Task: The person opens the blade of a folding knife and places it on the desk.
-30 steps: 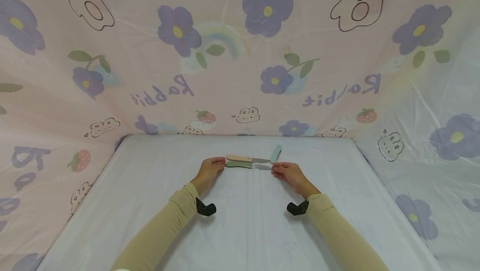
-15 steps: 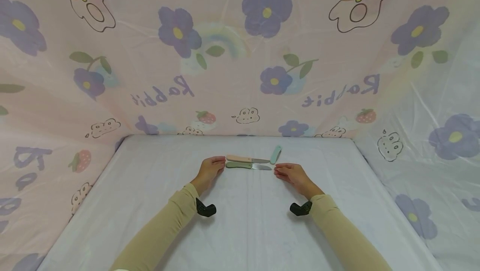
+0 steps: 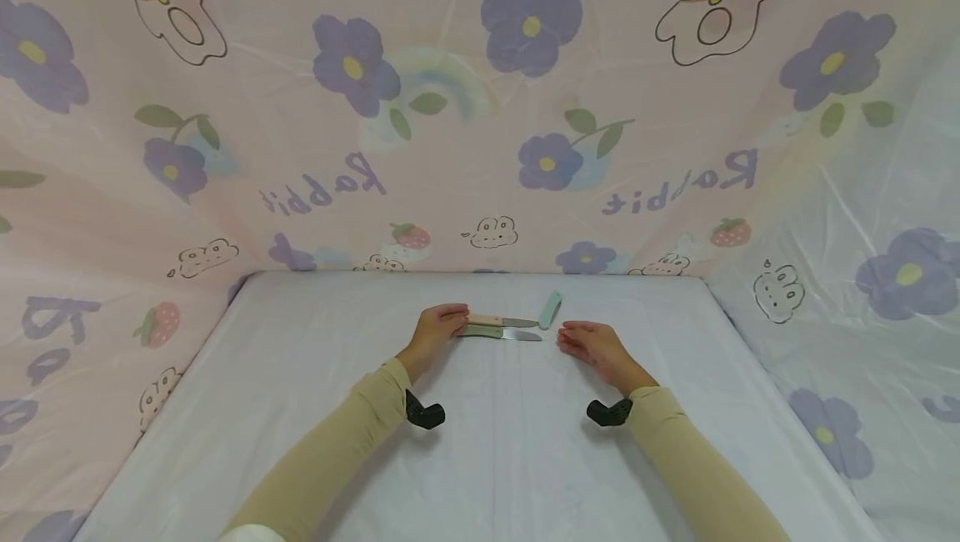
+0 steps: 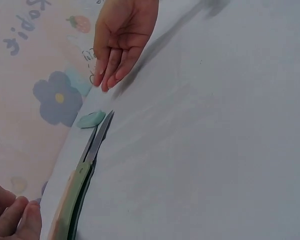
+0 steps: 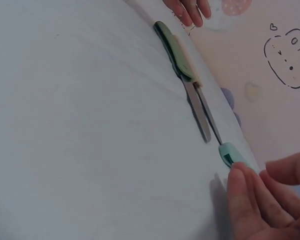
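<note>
Two small knives lie side by side on the white sheet [image 3: 480, 442], blades pointing right. One has a peach handle [image 3: 487, 319], the other a green handle [image 3: 483, 331] [image 5: 172, 45] [image 4: 75, 192]. My left hand [image 3: 453, 315] [image 4: 20, 217] has its fingers curled over the left end of the peach handle. A mint blade cover [image 3: 551, 308] [image 5: 232, 154] [image 4: 90, 119] lies just beyond the blade tips. My right hand [image 3: 576, 335] [image 5: 262, 190] rests on the sheet, fingers relaxed, holding nothing, a little right of the blades [image 5: 200, 112] and near the cover.
A flowered pink curtain [image 3: 480, 108] rises behind the sheet and along both sides. A black wrist camera mount [image 3: 425, 414] sits under each beige sleeve.
My left hand has slid right, onto the end of the peach handle. My right hand has drawn back to the right, away from the blade tips. The knives and cover stay put.
</note>
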{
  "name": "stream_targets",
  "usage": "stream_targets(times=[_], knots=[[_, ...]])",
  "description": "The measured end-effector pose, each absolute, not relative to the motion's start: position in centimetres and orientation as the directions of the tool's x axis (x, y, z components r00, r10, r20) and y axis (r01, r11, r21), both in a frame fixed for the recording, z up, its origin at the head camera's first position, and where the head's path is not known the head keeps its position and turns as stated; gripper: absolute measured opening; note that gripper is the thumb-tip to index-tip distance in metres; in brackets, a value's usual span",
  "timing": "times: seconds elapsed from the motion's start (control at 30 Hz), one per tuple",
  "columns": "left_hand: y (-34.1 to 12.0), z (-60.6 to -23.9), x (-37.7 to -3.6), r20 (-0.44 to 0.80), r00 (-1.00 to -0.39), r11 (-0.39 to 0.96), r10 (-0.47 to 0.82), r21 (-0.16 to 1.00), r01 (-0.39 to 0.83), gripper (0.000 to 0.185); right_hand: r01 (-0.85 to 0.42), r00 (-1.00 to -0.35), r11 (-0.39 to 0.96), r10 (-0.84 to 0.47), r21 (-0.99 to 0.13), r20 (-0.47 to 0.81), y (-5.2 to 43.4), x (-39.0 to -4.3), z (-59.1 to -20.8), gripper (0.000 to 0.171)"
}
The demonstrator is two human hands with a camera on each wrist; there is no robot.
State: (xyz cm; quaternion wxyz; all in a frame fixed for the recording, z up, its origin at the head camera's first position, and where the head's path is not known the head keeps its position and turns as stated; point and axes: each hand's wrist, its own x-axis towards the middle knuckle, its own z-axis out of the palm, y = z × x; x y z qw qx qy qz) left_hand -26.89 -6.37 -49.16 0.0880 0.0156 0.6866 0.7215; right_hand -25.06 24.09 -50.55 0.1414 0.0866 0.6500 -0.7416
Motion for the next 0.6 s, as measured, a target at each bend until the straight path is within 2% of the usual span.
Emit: stream_targets(times=[0.6], knots=[[3.7,-47.4,-28.0,-0.074,-0.961,0.017,0.266,0.997,-0.072,0.031,0.336,-0.942,-0.167,-0.084,-0.927,-0.326,24.0,-26.5,-50.1,0.045]])
